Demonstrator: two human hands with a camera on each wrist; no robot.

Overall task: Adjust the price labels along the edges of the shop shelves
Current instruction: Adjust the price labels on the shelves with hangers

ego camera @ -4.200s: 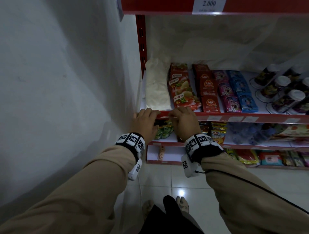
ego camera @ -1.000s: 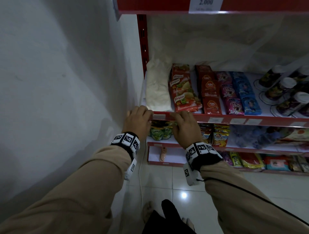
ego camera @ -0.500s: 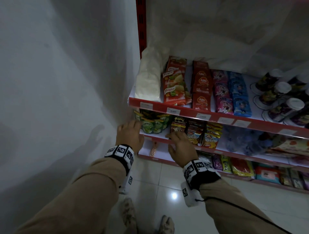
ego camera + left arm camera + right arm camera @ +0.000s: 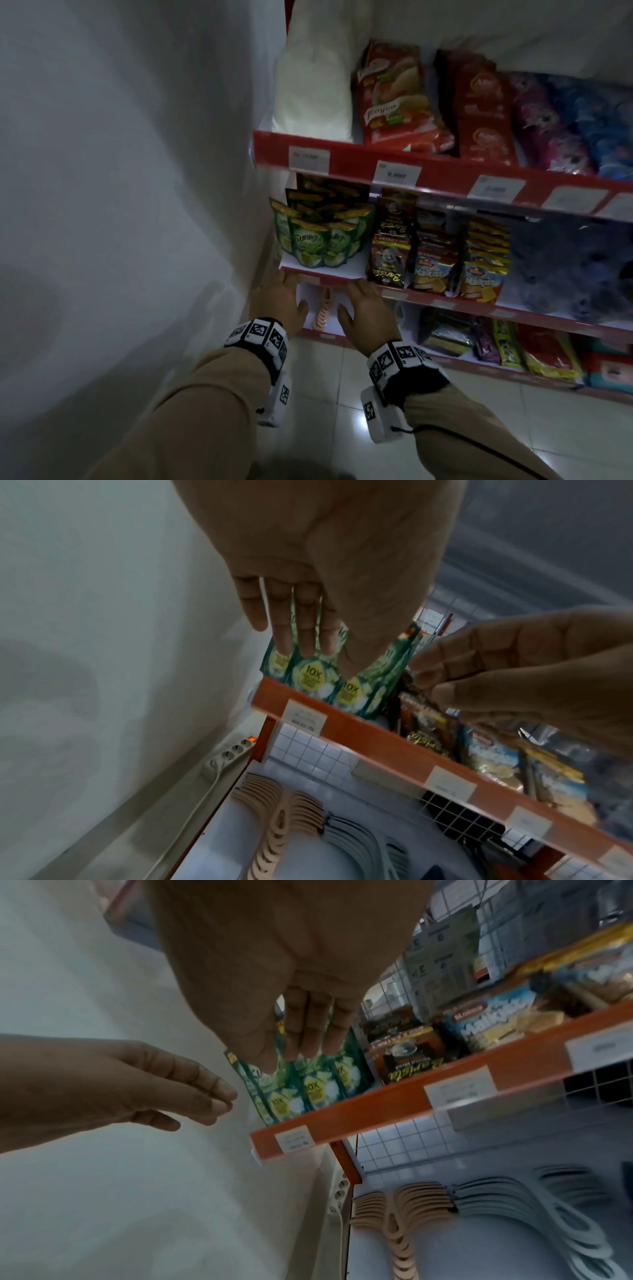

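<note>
White price labels sit in the red edge strips of the shelves. On the upper strip I see a label at the left end and a second label beside it. The lower shelf edge carries a small label at its left end and another label further right. My left hand and right hand hover side by side just in front of this lower edge. Both hands have straight, relaxed fingers and hold nothing. In the wrist views the fingers point at the green sachets, apart from the strip.
A white wall closes the left side. Green Sunlight sachets and snack packs stand on the lower shelf. Stacked hangers lie on the bottom shelf, with a power strip by the wall. Tiled floor lies below.
Both hands let go of the upper shelf's edge and dropped to the shelf below. Their fingers went from curled over the strip to straight. The head view tilted down and moved closer.
</note>
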